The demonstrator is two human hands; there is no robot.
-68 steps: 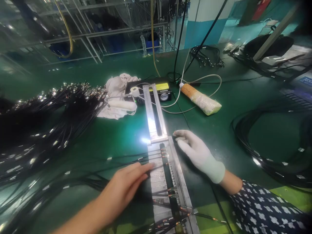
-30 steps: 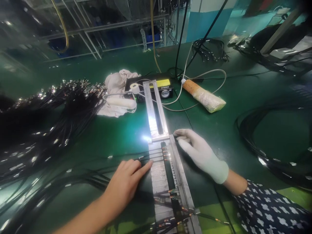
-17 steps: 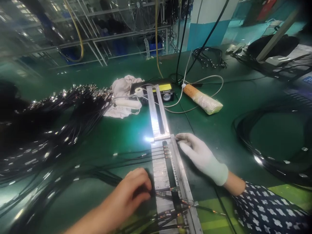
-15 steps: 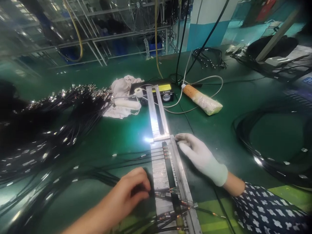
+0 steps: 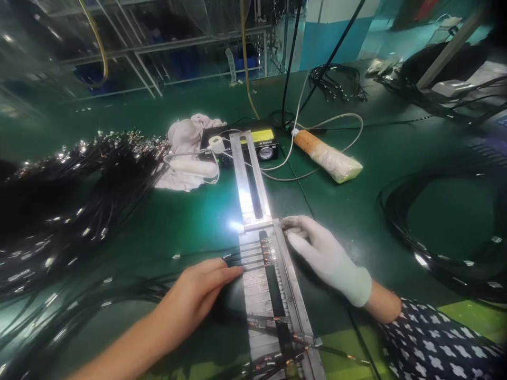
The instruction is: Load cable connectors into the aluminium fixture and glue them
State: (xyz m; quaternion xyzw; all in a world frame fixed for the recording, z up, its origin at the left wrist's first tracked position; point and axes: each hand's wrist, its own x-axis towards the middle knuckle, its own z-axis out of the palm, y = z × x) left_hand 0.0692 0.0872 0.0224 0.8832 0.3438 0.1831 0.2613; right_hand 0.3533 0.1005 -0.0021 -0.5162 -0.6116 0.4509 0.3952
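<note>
A long slotted metal jig [image 5: 259,303] lies on the green table, running away from me. Several thin black cables [image 5: 251,252] lie across its upper grooves, their stripped ends with coloured wires over the dark central gap. My bare left hand [image 5: 206,282] is at the jig's left edge, fingers pressed together on a black cable at the lowest of these filled grooves. My right hand [image 5: 322,258], in a white glove, rests by the jig's upper right corner. Its curled fingers touch the metal edge; the fingertips are partly hidden. More cable ends [image 5: 283,319] cross the jig's near part.
Left lies a big bundle of black cables [image 5: 114,184]. Behind the jig stand a black box [image 5: 271,142] with a dial, a white cloth [image 5: 186,134] and a tape-wrapped handle [image 5: 328,158] on a cord. Coiled black cable [image 5: 396,221] lies right. A bright light glows beside the jig.
My left hand has moved forward along the jig, its fingers closing together at the upper grooves, where one more cable now lies. My right hand stays at the corner. The view has shifted slightly.
</note>
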